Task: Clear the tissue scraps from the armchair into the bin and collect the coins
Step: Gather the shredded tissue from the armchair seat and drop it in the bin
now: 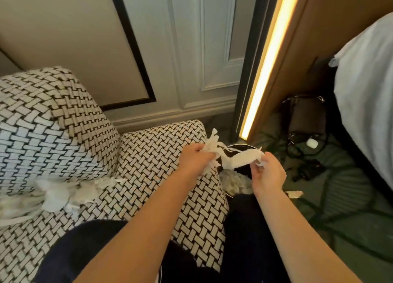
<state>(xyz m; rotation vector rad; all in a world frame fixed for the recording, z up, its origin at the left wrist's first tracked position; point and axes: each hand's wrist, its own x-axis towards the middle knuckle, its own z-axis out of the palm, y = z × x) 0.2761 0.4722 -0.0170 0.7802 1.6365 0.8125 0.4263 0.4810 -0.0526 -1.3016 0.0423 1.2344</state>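
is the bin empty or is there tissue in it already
Not empty. White tissue scraps lie inside the bin, seen under the strip that the left hand and right hand hold over it.

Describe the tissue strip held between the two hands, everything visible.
The tissue strip is white, thin, crinkled paper with ragged torn edges. It stretches, sagging slightly, between the left hand, which grips a frayed bunch of it, and the right hand, which pinches its other end. It hangs over the dark round bin beside the armchair.
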